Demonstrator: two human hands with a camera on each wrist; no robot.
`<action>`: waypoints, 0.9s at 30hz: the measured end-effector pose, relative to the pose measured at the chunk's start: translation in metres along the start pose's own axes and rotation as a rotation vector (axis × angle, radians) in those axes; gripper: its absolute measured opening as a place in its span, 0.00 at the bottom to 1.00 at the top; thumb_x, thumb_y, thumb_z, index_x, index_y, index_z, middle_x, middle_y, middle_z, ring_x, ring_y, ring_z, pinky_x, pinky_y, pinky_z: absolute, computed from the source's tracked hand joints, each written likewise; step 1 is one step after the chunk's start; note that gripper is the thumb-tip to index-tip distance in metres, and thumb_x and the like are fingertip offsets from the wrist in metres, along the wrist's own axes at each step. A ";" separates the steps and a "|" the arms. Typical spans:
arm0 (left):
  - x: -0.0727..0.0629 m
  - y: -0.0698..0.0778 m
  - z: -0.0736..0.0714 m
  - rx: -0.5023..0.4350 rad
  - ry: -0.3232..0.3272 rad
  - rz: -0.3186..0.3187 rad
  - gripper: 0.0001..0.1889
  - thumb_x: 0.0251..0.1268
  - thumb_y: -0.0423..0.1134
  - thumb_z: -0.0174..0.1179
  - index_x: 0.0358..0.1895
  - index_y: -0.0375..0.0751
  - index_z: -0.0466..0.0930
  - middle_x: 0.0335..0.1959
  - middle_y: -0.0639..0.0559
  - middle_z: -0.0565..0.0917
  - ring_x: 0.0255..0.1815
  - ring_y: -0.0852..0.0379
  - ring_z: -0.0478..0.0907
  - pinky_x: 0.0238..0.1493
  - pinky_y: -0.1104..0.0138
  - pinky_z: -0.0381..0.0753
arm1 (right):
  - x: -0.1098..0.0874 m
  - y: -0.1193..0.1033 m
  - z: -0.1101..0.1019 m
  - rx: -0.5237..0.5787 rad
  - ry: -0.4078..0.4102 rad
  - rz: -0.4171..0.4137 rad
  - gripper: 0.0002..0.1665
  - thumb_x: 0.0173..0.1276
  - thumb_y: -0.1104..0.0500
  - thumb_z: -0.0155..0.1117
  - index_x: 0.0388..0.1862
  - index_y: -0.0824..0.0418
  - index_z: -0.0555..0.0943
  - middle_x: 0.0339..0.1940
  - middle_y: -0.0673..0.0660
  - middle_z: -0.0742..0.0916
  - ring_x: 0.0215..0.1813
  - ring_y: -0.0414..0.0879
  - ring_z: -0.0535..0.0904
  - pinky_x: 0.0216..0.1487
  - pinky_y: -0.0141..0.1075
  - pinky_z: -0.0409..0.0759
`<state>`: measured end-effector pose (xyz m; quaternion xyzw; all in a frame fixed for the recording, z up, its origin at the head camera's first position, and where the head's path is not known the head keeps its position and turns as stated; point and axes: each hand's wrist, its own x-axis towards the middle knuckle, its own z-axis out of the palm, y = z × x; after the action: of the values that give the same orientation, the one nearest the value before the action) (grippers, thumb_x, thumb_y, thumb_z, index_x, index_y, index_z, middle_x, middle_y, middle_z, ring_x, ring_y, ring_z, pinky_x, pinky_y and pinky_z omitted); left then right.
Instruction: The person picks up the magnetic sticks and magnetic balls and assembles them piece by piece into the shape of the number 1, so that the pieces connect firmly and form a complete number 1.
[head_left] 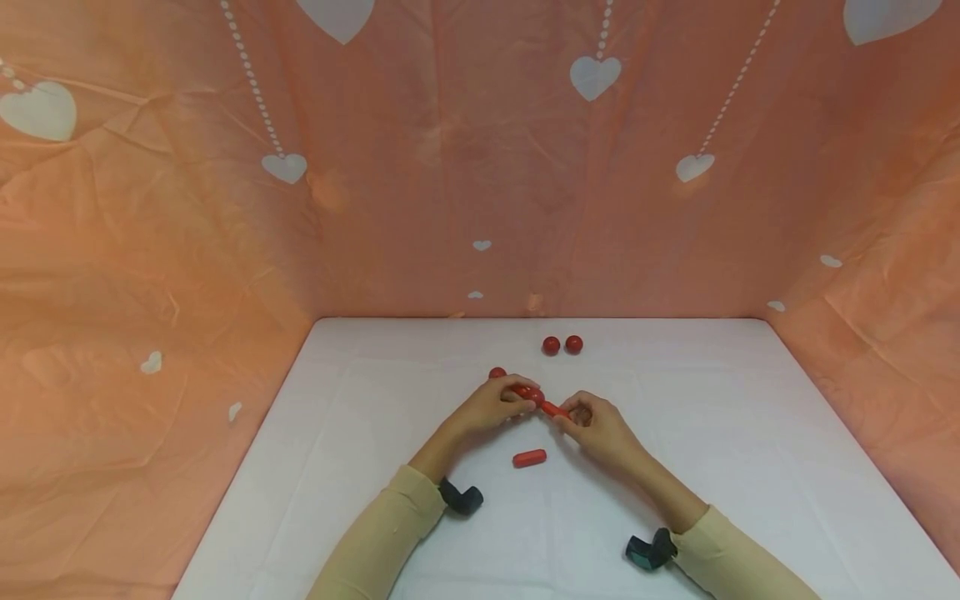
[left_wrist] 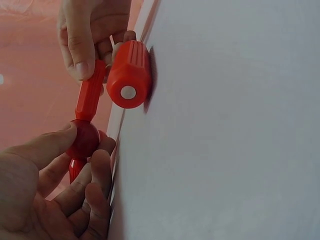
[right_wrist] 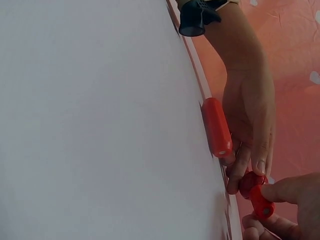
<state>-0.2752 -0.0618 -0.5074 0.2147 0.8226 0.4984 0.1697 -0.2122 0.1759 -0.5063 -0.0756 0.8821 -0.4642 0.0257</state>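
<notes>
My left hand (head_left: 491, 406) pinches a dark red ball (left_wrist: 84, 139) between thumb and fingers. A red rod (left_wrist: 76, 169) runs from that ball behind my left fingers, and another red ball (head_left: 497, 373) shows past the knuckles; its join to the rod is hidden. From the right, my right hand (head_left: 606, 431) pinches a ridged red rod (left_wrist: 90, 95) by one end. The rod's other end meets the ball in my left hand. Nearer to me, a loose red rod (head_left: 529, 458) lies on the table, a round metal disc visible in its end.
Two red balls (head_left: 551, 346) sit side by side toward the back of the white table (head_left: 675, 367). An orange sheet with white hearts (head_left: 480, 167) hangs behind and beside the table. Each wrist wears a dark camera mount (head_left: 461, 498).
</notes>
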 end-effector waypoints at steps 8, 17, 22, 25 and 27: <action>0.000 0.000 0.000 0.001 0.009 -0.008 0.18 0.77 0.45 0.68 0.65 0.50 0.84 0.39 0.54 0.89 0.38 0.56 0.82 0.44 0.66 0.81 | 0.000 0.000 0.000 0.001 -0.009 0.014 0.10 0.74 0.59 0.74 0.48 0.61 0.84 0.28 0.52 0.84 0.29 0.45 0.76 0.27 0.32 0.75; 0.000 -0.002 0.000 0.011 0.015 -0.016 0.18 0.77 0.46 0.68 0.65 0.51 0.84 0.40 0.54 0.89 0.38 0.56 0.82 0.44 0.66 0.82 | 0.002 -0.001 -0.004 -0.028 -0.004 -0.019 0.10 0.75 0.57 0.74 0.49 0.60 0.85 0.31 0.51 0.85 0.33 0.45 0.76 0.31 0.33 0.75; 0.001 -0.003 0.000 0.021 0.012 -0.019 0.17 0.77 0.46 0.68 0.65 0.52 0.85 0.39 0.56 0.88 0.38 0.57 0.82 0.44 0.65 0.82 | 0.004 0.000 -0.007 -0.034 0.004 -0.026 0.10 0.76 0.56 0.72 0.50 0.59 0.85 0.33 0.52 0.86 0.35 0.46 0.77 0.32 0.34 0.77; 0.001 -0.003 0.000 0.020 0.009 -0.021 0.17 0.77 0.46 0.68 0.65 0.52 0.85 0.41 0.56 0.88 0.39 0.56 0.83 0.44 0.65 0.83 | 0.005 0.000 -0.009 -0.042 0.008 -0.029 0.12 0.77 0.54 0.72 0.52 0.59 0.85 0.35 0.52 0.85 0.37 0.47 0.78 0.33 0.34 0.79; 0.001 -0.003 0.000 0.021 0.011 -0.021 0.17 0.77 0.46 0.68 0.64 0.52 0.85 0.41 0.56 0.88 0.39 0.56 0.83 0.44 0.66 0.83 | 0.007 -0.001 -0.012 -0.052 0.019 -0.037 0.12 0.77 0.53 0.72 0.52 0.58 0.85 0.36 0.52 0.85 0.39 0.48 0.78 0.35 0.35 0.79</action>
<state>-0.2770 -0.0626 -0.5102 0.2052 0.8310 0.4889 0.1681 -0.2203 0.1836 -0.4986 -0.0879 0.8926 -0.4421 0.0068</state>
